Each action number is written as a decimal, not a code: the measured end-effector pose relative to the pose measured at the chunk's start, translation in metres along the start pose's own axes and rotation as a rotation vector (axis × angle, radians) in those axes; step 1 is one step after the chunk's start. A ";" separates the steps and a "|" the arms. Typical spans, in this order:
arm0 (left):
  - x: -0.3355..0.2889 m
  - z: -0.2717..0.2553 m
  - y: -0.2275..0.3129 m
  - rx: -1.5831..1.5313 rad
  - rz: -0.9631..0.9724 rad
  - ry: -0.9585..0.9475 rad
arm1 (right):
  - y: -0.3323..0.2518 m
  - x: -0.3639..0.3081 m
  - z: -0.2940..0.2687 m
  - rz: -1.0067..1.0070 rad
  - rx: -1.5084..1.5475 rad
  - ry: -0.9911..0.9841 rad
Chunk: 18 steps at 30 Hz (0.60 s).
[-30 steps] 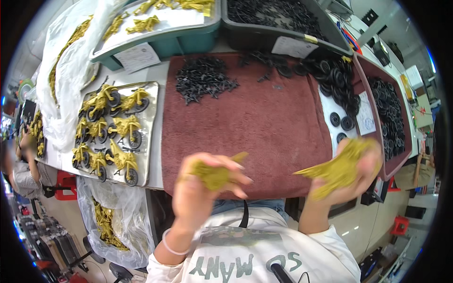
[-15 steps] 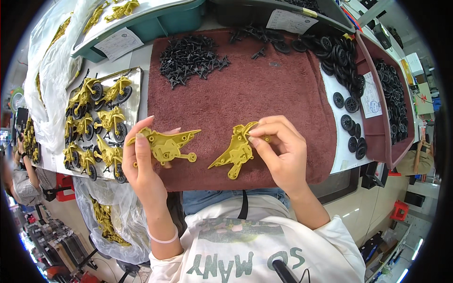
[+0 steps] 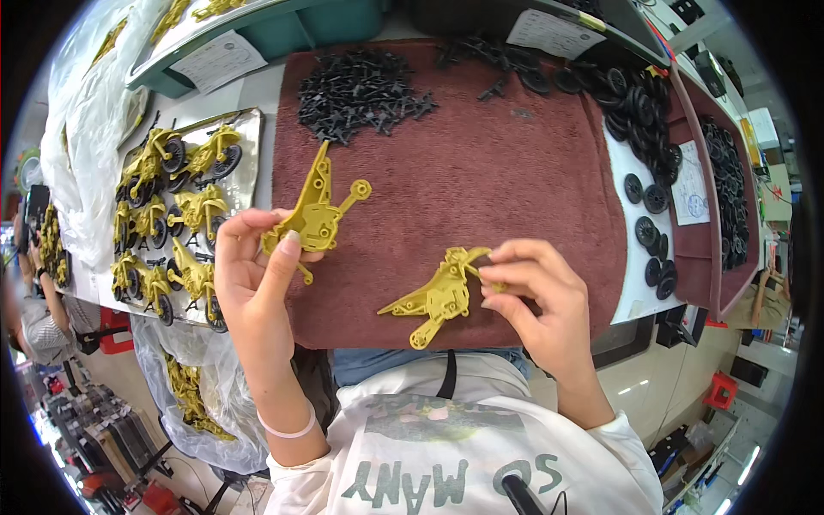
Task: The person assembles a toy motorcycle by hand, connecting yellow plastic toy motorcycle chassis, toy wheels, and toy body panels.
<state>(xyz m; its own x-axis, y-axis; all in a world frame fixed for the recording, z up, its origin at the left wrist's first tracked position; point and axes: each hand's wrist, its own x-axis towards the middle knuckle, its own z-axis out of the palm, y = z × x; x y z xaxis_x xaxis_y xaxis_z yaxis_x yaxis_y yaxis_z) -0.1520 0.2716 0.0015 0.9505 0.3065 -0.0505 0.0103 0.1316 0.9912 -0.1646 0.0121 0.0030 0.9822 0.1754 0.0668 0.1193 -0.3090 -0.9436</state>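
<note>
Far left, a metal tray (image 3: 250, 159) carries yellow toy motorbikes (image 3: 199, 206) with black wheels, set close together. Those along its right side stand just beside the left hand; a careless sweep of the knuckles could tip one over.

The left hand (image 3: 256, 279) is closed on the first yellow piece (image 3: 316, 225), thumb in front, gripping its lower left end above the towel (image 3: 489, 189). The hold is at one end only, so a push on the long upper point could turn the piece in the fingers. That point shows at the near edge of the heap of small black parts (image 3: 360, 90) (contact cannot be confirmed from this angle); dipping it there could scatter or snag some.

Well apart from the left, the right hand (image 3: 545, 296) pinches the second yellow piece (image 3: 446, 300) by its upper right end, over the near part of the towel. The rest sticks out unsupported; a loose pinch could let it swing or drop, and a hard one could strain the thin end.

Further right, several loose wheels (image 3: 656, 199) lie on a white strip beside the red bin (image 3: 699, 266). The lowest sit near the table edge, where a brushing elbow could send them to the floor.
</note>
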 end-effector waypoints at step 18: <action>0.023 -0.010 0.008 0.386 -0.006 -0.275 | -0.003 0.019 0.027 -0.449 -0.362 -0.128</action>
<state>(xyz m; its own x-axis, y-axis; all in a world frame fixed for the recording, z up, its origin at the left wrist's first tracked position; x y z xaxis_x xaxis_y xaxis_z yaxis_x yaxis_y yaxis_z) -0.1333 0.2891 0.0072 0.9965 0.0389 -0.0737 0.0810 -0.2432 0.9666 -0.1499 0.0416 -0.0017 0.8013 0.4675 0.3733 0.5837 -0.4740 -0.6593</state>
